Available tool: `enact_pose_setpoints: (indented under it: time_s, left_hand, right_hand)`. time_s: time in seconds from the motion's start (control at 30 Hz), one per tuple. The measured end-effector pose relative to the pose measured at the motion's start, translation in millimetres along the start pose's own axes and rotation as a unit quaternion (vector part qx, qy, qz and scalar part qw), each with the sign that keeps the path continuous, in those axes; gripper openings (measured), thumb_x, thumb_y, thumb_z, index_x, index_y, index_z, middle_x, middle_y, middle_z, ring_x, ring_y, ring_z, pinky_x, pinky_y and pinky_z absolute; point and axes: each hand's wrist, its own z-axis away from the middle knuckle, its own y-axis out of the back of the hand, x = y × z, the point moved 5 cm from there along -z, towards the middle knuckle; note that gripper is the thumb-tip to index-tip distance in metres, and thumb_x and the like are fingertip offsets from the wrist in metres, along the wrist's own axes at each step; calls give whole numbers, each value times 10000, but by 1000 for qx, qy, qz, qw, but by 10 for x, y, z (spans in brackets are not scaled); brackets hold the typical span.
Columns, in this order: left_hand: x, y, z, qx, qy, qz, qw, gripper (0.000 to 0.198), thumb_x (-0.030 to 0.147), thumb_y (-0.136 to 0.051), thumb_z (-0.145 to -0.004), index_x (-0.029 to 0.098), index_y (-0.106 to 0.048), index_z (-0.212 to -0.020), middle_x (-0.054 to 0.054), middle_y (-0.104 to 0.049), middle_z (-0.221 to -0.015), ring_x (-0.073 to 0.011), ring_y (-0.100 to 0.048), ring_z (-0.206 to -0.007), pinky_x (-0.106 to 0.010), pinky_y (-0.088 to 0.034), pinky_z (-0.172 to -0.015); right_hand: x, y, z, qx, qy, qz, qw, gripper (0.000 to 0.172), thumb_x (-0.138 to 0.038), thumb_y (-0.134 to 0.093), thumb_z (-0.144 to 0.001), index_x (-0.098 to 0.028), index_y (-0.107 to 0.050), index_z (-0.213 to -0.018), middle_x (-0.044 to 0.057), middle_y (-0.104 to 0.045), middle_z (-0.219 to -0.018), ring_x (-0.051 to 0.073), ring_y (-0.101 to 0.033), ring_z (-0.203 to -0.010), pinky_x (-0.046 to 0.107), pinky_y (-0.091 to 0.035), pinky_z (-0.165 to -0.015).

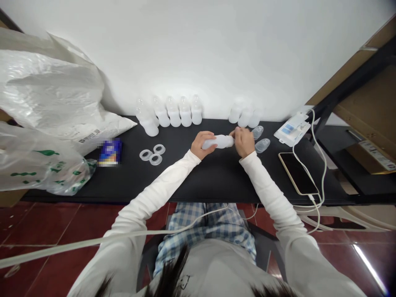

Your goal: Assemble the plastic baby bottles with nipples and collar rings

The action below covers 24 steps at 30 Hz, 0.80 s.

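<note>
Over the middle of the black table, my left hand (201,145) wraps round the body of a white baby bottle (219,141), which lies sideways. My right hand (244,141) is closed at the bottle's neck end, fingers pinched there; they hide what sits at its mouth. Just right of that hand lie two clear caps (262,145). Three whitish collar rings (155,159) rest on the table to my left. Against the wall stand several capped bottles (175,117) at left and a group of white bottles without visible caps (244,119) at right.
White plastic bags (49,90) bulge over the table's left end, beside a blue packet (110,152). On the right lie a phone (298,173) with a cable (323,173) and a white box-like device (292,128). Another cable (123,235) crosses over my lap.
</note>
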Motion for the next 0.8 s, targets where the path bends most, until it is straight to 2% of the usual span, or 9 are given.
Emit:
enact_pose_setpoints:
  time_s: [0.07,0.13,0.2,0.27,0.37,0.5,0.6,0.7,0.8]
  left_hand:
    - [-41,49,-12,26,79,25,996,408,598,-523,-918,211,-650,-943,-86,-689,-969,-202,-666,-958,-394,-546,-900]
    - [-113,89,-5,52,166,48,984,427,616,-499,-915,215,-644,-912,-77,-689,-948,-198,-666,-958,-378,-531,-923]
    - [-194,105,15,75,244,75,964,439,639,-515,-888,216,-632,-887,-71,-691,-949,-198,-662,-969,-344,-541,-875]
    - [-269,93,40,92,309,114,940,445,654,-550,-847,215,-617,-874,-65,-690,-966,-192,-656,-929,-287,-546,-715]
    - [-341,56,65,103,368,169,908,457,659,-590,-791,209,-602,-862,-59,-680,-976,-158,-629,-789,-216,-457,-500]
    - [-386,52,64,116,392,189,893,472,666,-607,-742,203,-587,-830,-62,-674,-961,-139,-604,-715,-205,-423,-450]
    - [-429,54,68,127,407,196,883,469,662,-599,-726,201,-567,-804,-66,-676,-965,-130,-592,-672,-208,-414,-430]
    - [-472,41,82,136,423,211,871,453,643,-597,-708,197,-545,-770,-63,-674,-936,-113,-567,-605,-208,-393,-397]
    - [-481,21,90,132,435,232,860,421,608,-612,-693,195,-552,-751,-44,-664,-865,-96,-533,-534,-208,-369,-366]
  right_hand:
    - [182,161,-71,98,-8,22,995,433,-335,-312,-1015,-177,-715,-1039,156,-658,-1078,265,-550,-976,448,-392,-895]
    - [453,245,-123,160,-49,44,985,336,-338,-428,-973,-166,-685,-1103,193,-613,-1168,308,-518,-1036,498,-375,-894]
    - [721,226,-163,156,-85,67,982,276,-305,-519,-922,-148,-681,-1081,209,-602,-1151,339,-494,-1066,550,-344,-912]
    - [923,164,-184,130,-106,81,983,219,-251,-569,-879,-138,-687,-1026,202,-611,-1061,350,-486,-1057,596,-306,-925]
    - [1028,127,-190,117,-107,75,984,150,-227,-589,-862,-158,-681,-959,166,-610,-940,341,-489,-1023,629,-283,-936]
    - [854,321,-160,214,-87,38,972,207,-415,-576,-897,-218,-612,-950,132,-597,-957,329,-517,-991,630,-325,-933]
    - [626,450,-111,260,-61,-27,963,305,-519,-489,-938,-228,-546,-1007,110,-603,-965,270,-561,-889,544,-407,-902]
    - [382,388,-58,227,-5,-123,966,385,-564,-368,-973,-217,-519,-1048,85,-597,-938,216,-573,-816,429,-471,-805]
    - [148,172,6,155,60,-174,971,463,-612,-357,-964,-201,-530,-1088,98,-611,-972,201,-574,-837,389,-491,-781]
